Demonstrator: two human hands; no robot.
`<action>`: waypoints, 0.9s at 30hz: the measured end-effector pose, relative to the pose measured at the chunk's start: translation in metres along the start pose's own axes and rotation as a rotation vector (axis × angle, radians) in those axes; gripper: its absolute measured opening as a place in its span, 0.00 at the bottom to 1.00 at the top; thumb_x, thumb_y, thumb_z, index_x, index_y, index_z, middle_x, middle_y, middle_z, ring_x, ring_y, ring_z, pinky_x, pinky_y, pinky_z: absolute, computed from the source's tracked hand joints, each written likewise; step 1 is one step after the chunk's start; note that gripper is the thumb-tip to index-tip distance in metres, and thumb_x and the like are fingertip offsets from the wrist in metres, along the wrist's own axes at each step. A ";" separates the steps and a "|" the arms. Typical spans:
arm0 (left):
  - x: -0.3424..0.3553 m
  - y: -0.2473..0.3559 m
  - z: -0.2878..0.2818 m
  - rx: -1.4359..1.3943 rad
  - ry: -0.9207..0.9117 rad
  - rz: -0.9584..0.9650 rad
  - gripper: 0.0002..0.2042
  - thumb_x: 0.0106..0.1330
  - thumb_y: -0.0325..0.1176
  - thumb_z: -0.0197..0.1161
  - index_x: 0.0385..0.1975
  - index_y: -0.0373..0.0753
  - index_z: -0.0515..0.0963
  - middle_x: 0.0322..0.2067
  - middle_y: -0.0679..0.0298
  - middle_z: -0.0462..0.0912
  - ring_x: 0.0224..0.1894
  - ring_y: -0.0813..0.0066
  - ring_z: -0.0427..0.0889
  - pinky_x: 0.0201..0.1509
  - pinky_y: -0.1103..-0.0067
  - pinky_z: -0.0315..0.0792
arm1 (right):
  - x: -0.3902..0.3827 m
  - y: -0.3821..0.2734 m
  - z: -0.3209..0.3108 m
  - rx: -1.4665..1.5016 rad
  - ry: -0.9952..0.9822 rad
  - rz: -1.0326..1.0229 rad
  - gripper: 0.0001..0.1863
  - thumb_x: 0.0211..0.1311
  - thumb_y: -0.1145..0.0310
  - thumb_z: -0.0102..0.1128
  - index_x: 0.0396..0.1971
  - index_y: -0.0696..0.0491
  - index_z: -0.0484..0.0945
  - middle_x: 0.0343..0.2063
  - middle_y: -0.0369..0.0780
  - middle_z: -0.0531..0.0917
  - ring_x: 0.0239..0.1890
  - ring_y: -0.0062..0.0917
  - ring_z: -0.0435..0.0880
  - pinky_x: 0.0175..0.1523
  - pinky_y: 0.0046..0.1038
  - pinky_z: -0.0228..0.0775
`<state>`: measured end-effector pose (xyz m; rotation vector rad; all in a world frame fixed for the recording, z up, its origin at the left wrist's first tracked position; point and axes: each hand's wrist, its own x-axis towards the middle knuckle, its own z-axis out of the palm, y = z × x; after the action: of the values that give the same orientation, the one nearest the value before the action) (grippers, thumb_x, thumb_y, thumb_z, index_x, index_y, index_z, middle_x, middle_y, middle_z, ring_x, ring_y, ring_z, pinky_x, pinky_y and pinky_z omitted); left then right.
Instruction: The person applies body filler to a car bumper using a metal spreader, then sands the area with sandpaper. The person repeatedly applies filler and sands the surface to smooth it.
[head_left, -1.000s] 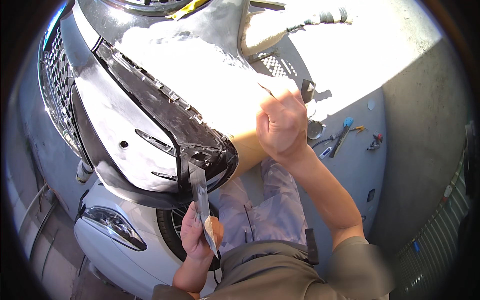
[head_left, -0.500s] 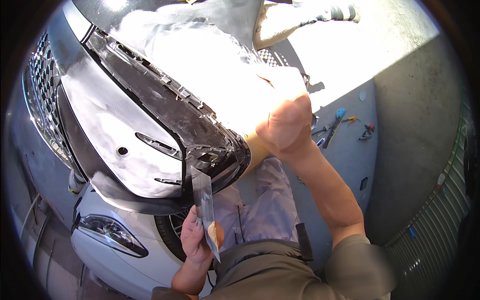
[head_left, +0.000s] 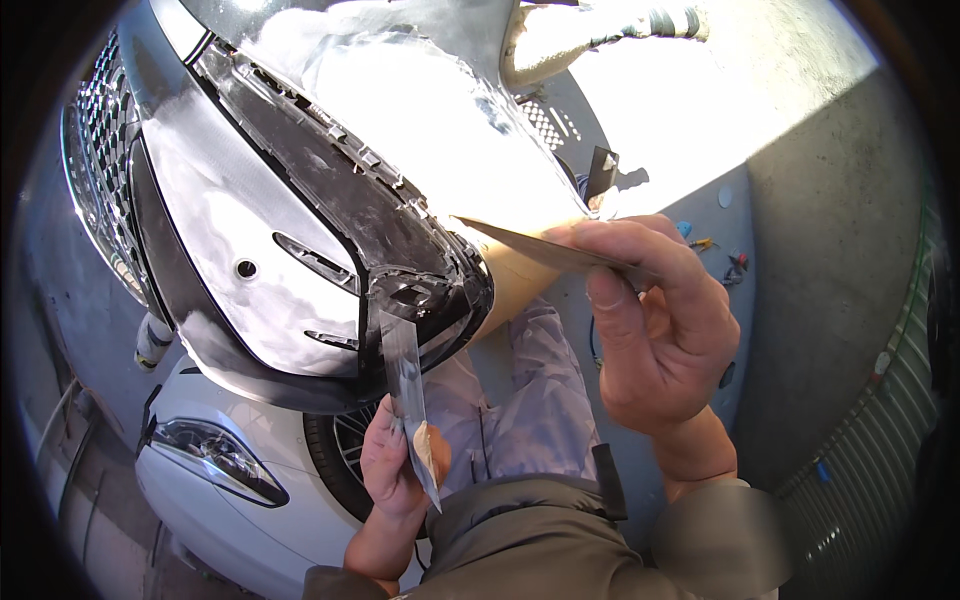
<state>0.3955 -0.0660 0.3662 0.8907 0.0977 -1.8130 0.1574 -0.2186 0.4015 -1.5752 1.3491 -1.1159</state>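
My left hand (head_left: 390, 460), low in the view, grips a clear-looking flat blade (head_left: 402, 365) standing upright, with a lump of tan paste (head_left: 424, 450) near its lower part. At right centre my right hand (head_left: 665, 340) pinches a thin, flat metal spreader (head_left: 540, 250) between thumb and fingers, its tip pointing left toward the bumper. A dark car bumper (head_left: 320, 170), patched white and grey by sanding, fills the upper left, with slots, a round hole and a honeycomb grille (head_left: 100, 130). A tan cardboard-like surface (head_left: 515, 280) shows at its right end.
A white car with a headlight (head_left: 220, 460) and wheel (head_left: 335, 455) sits below the bumper. A padded stand arm (head_left: 560, 40) is at the top. Small tools (head_left: 738, 266), including one with a blue head (head_left: 684, 228), lie on the grey floor. A ribbed green panel (head_left: 850, 470) is at right.
My right hand has turned over and moved right and down, away from the bumper's white area, bringing the spreader into view. My left hand and its blade have shifted only slightly.
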 end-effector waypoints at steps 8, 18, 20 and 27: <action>0.005 -0.031 0.055 0.088 0.125 -0.178 0.19 0.81 0.31 0.57 0.66 0.29 0.68 0.23 0.61 0.81 0.19 0.80 0.76 0.27 0.82 0.73 | -0.119 -0.001 -0.011 0.339 -0.259 0.416 0.33 0.77 0.76 0.67 0.77 0.66 0.67 0.58 0.42 0.85 0.58 0.16 0.82 0.64 0.22 0.74; -0.004 -0.079 0.043 -0.072 -0.215 -0.337 0.20 0.81 0.32 0.59 0.67 0.31 0.69 0.30 0.54 0.86 0.25 0.76 0.80 0.24 0.79 0.71 | -0.227 0.013 -0.047 0.207 0.175 0.520 0.29 0.69 0.73 0.74 0.68 0.63 0.78 0.45 0.42 0.85 0.43 0.19 0.81 0.47 0.25 0.77; -0.009 -0.094 0.042 0.149 -0.037 -0.470 0.20 0.80 0.32 0.60 0.67 0.31 0.69 0.30 0.55 0.85 0.25 0.76 0.80 0.26 0.80 0.72 | -0.245 0.020 -0.056 -0.015 0.394 0.230 0.20 0.65 0.78 0.74 0.57 0.60 0.86 0.41 0.39 0.82 0.44 0.21 0.80 0.52 0.35 0.84; -0.022 -0.155 0.023 0.181 0.091 -0.486 0.22 0.83 0.38 0.59 0.69 0.32 0.68 0.28 0.63 0.79 0.24 0.76 0.76 0.29 0.80 0.69 | -0.281 0.069 -0.077 -0.337 0.220 0.112 0.19 0.55 0.74 0.74 0.48 0.49 0.94 0.40 0.37 0.81 0.42 0.28 0.80 0.64 0.50 0.86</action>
<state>0.2568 0.0074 0.3446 1.1499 0.2269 -2.2565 0.0462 0.0486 0.3238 -1.6199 1.8274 -1.0565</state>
